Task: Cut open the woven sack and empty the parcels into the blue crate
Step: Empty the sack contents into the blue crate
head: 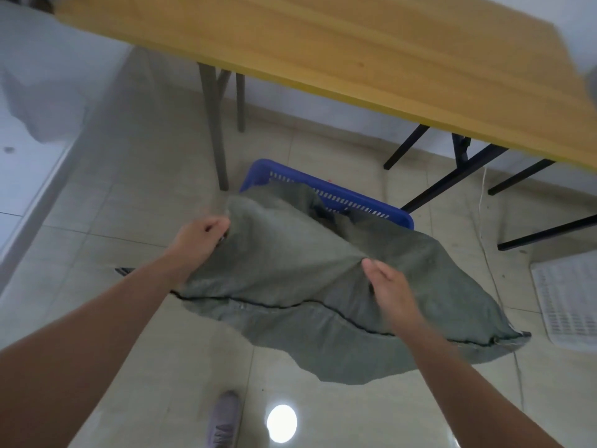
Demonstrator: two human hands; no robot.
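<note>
- Holding the grey-green woven sack [290,279] in the air above the tiled floor [129,205], both hands are clamped on its cloth and are well apart from each other.
- Left hand [202,236]: the fingers are curled round the sack's left edge, and the forearm reaches in from the lower left.
- Right hand [386,284]: thumb and fingers pinch a raised fold near the sack's middle; the hand is slightly blurred.
- Sack: limp and creased, with a dark stitched seam [290,307] running across its near end. Its far end droops over the near rim of the blue crate.
- Blue crate [326,190]: it has a slotted plastic wall and stands on the floor near the desk's legs. The sack hides its inside.
- Desk [323,50]: a yellow wooden top on black legs [452,179].
- Floor, right: a white perforated tray [568,305] with a thin white cord [484,221] near it.
- Floor, bottom: the toe of a grey shoe [224,415] beside a round light reflection [281,423].
</note>
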